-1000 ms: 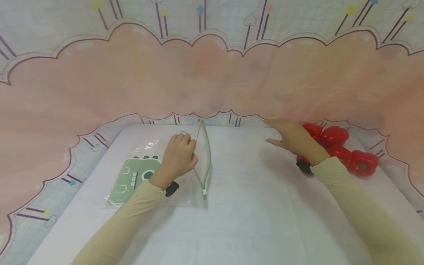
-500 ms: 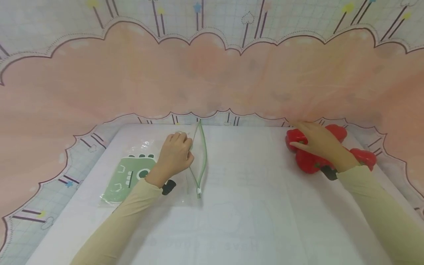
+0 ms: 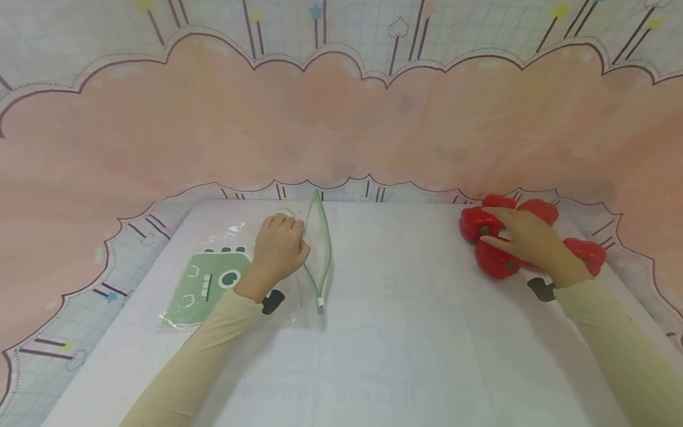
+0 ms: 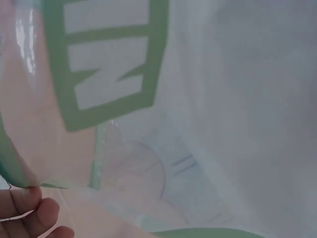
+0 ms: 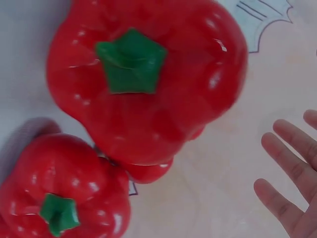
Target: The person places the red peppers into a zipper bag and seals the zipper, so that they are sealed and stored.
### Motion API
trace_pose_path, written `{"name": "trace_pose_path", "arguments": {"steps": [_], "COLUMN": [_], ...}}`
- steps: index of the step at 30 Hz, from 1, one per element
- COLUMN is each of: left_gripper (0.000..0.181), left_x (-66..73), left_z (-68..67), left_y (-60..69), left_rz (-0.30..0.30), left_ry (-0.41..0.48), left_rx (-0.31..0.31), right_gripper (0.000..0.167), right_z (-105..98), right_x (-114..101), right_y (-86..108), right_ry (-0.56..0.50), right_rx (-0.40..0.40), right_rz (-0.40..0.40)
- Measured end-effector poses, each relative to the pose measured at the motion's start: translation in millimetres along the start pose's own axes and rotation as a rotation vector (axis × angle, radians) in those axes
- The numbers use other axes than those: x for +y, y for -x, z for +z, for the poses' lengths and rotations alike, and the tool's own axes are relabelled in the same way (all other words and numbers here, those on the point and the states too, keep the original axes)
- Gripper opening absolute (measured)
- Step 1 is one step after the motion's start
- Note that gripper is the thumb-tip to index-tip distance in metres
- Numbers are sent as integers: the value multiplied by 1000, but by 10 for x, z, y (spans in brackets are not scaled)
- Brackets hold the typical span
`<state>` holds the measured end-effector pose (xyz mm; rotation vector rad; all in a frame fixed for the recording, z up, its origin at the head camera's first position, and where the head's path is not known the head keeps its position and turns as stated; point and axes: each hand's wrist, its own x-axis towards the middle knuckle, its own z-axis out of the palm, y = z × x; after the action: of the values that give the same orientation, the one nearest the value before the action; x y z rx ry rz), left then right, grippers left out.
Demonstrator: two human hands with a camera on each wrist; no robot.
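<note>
My left hand [image 3: 277,250] pinches the near-centre edge of a clear zip bag [image 3: 216,284] with a green monster print. Its mouth, edged by a green zip strip [image 3: 328,249], gapes beside the hand. In the left wrist view, fingertips [image 4: 32,198] hold the green edge of the bag [image 4: 109,115]. At the right, my right hand [image 3: 525,240] hovers over several red toy bell peppers [image 3: 496,258], thumb and fingers spread. The right wrist view has its fingers [image 5: 285,153] extended, with a red bell pepper [image 5: 193,89] in the foreground; contact cannot be told in the head view.
A white table [image 3: 395,332] lies under the bag and peppers. A patterned peach curtain [image 3: 341,130] hangs along its back edge. Another red pepper [image 3: 589,252] lies near the table's right side. A dark wrist device [image 3: 273,301] sits by the left cuff.
My right hand has moved right and down over the peppers, and some peppers at the left of the group have come into view. The left hand keeps its hold on the bag.
</note>
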<state>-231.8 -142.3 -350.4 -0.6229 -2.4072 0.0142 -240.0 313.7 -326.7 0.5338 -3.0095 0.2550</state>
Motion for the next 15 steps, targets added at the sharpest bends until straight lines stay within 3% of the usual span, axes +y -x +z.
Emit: {"name": "trace_pose_path", "arguments": {"steps": [15], "left_gripper": [14], "left_x": [-15], "left_z": [23], "left_y": [44], "left_rz": [-19], "left_ry": [-4], "left_rx": [31], "right_gripper": [71], "right_z": [165], "right_x": [167], "right_y": [87], "right_ry": [26], "right_rx": [-10], "right_rz": [-1]}}
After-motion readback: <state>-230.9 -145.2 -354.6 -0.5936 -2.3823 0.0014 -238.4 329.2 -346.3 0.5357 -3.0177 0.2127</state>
